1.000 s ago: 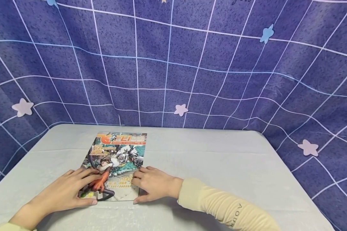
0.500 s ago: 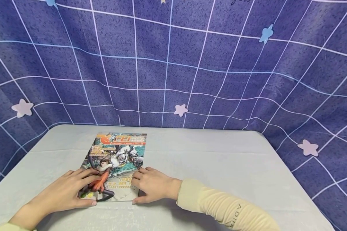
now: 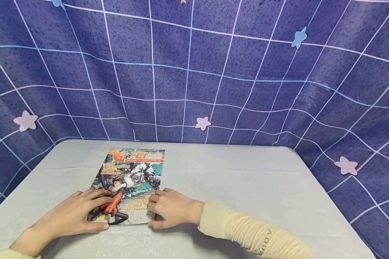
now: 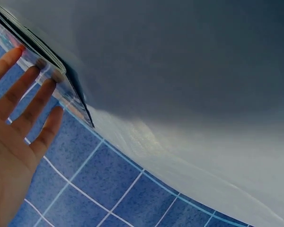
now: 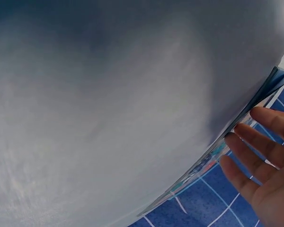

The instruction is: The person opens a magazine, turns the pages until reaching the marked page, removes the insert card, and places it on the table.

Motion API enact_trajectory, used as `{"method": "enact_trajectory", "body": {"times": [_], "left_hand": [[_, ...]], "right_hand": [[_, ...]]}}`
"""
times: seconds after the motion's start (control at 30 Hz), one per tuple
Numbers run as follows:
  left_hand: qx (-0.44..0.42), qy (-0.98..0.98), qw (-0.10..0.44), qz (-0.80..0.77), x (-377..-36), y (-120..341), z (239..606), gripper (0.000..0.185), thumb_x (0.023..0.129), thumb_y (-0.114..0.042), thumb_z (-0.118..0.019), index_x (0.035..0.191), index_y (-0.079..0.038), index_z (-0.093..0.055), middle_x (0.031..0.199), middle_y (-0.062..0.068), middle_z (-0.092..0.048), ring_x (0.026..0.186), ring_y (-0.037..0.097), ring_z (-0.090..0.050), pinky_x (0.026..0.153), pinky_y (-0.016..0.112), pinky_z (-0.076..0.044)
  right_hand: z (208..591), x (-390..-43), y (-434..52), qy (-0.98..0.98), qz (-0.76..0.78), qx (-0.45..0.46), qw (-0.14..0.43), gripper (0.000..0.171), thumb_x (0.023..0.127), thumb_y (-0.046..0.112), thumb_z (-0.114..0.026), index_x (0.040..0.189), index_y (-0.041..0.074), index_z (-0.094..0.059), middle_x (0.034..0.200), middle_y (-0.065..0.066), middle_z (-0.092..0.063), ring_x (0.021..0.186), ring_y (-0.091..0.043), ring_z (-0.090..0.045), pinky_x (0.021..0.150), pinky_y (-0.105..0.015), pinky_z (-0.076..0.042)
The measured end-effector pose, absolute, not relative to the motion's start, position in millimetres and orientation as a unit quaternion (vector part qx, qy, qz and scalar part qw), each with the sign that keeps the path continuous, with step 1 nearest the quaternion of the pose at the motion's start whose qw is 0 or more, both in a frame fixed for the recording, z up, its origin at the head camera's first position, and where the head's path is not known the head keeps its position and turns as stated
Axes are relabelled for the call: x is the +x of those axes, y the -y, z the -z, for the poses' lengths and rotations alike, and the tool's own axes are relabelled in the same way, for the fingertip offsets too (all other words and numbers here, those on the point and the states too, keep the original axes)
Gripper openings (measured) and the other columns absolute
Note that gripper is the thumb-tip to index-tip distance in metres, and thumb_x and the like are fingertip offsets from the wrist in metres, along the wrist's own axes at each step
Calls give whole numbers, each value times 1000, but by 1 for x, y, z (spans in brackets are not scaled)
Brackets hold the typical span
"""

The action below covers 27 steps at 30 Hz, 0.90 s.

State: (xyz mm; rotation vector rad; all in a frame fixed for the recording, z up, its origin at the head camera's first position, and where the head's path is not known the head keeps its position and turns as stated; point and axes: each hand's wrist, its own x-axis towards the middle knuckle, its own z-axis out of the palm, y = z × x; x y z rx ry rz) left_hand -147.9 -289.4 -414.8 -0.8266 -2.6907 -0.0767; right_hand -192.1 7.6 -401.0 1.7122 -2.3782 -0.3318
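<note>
Left hand [image 3: 72,216] hides magazine's [image 3: 133,172] lower-left corner; cover text unreadable.

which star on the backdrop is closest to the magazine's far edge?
The pale lilac star, low on the backdrop just right of the magazine. The other pale stars sit far out left and right; the blue ones hang much higher.

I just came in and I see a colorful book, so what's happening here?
A person sits at a light gray table with both hands on a comic magazine that lies flat and closed. The left hand rests with straight fingers on its lower left part. The right hand lies at its lower right corner, thumb against the near edge. A purple checked cloth hangs behind.
</note>
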Motion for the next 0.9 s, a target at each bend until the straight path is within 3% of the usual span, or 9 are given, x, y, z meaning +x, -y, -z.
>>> {"method": "enact_trajectory", "body": {"times": [0.37, 0.9], "left_hand": [[-292, 942, 165, 34, -148, 290, 414, 67, 63, -71, -63, 107, -21, -67, 117, -3, -59, 105, 20, -55, 73, 43, -45], [-289, 943, 162, 38, -148, 290, 414, 66, 63, -71, -63, 108, -23, -67, 118, -4, -58, 106, 19, -54, 73, 42, -45]], "right_hand": [[400, -191, -8, 786, 97, 600, 118, 21, 85, 45, -48, 88, 27, -58, 89, 15, -59, 82, -2, -52, 67, -15, -41], [398, -191, -8, 772, 68, 623, 107, 13, 84, 34, -54, 93, 29, -62, 98, 17, -63, 88, 1, -55, 68, -14, -41]]}}
